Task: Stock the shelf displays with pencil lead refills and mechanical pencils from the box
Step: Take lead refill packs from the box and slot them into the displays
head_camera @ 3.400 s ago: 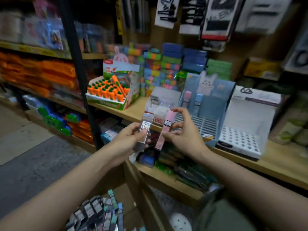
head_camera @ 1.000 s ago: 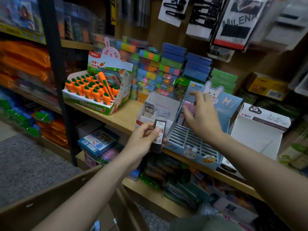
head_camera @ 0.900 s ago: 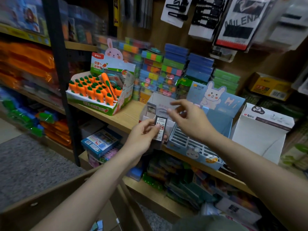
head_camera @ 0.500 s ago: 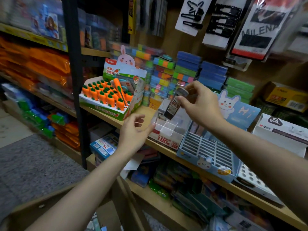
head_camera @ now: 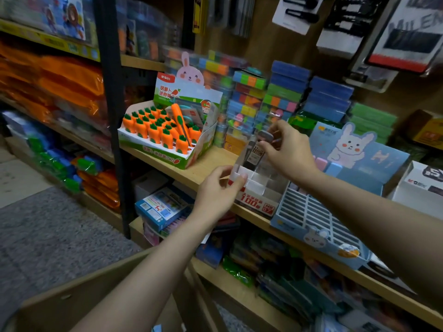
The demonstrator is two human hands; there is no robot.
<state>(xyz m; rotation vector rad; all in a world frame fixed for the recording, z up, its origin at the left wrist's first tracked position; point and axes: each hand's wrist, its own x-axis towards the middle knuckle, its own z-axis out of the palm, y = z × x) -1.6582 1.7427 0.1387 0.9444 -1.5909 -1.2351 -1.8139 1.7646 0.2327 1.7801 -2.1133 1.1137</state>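
A white lead refill display box with red print and empty divider slots sits on the wooden shelf. My right hand pinches a dark pencil lead refill case by its top, just above the box's back slots. My left hand grips the box's front left corner. To the right stands a blue bunny display with a slotted white rack and a pink and a blue item at its back.
A carrot-pen display stands to the left on the same shelf. Stacked coloured note boxes line the back. A white display box sits far right. An open cardboard box's flap is below my arms. A black upright post stands left.
My right hand has lowered the refill case from above the shelf toward the white box's back slots. My left hand moved right and took hold of the box's front corner.
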